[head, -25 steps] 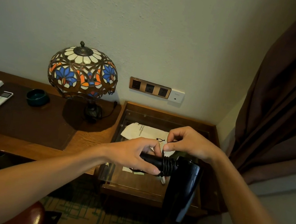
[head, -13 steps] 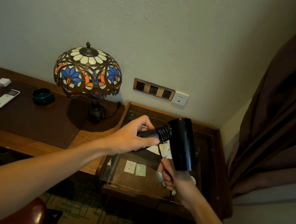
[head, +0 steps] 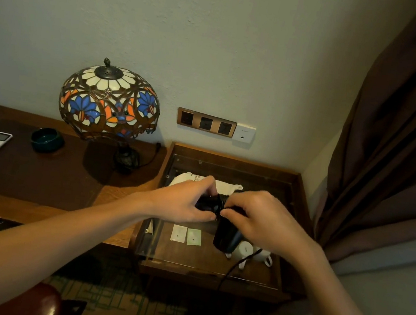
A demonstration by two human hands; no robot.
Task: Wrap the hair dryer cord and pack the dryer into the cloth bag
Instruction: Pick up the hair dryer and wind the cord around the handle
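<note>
You've swung the hair dryer [head: 226,232] down from its raised tilt; its barrel now points toward you. Your right hand [head: 262,221] has come up from below to meet your left hand [head: 185,202] at the cord-wrapped handle.

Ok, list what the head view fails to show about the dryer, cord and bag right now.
- Hair dryer handle: mostly covered by the left hand and right hand.
- Cord: its lower end fades into the dark below the table edge; no plug visible.
- Cloth bag: mostly behind both hands; its print is too small to read.
</note>
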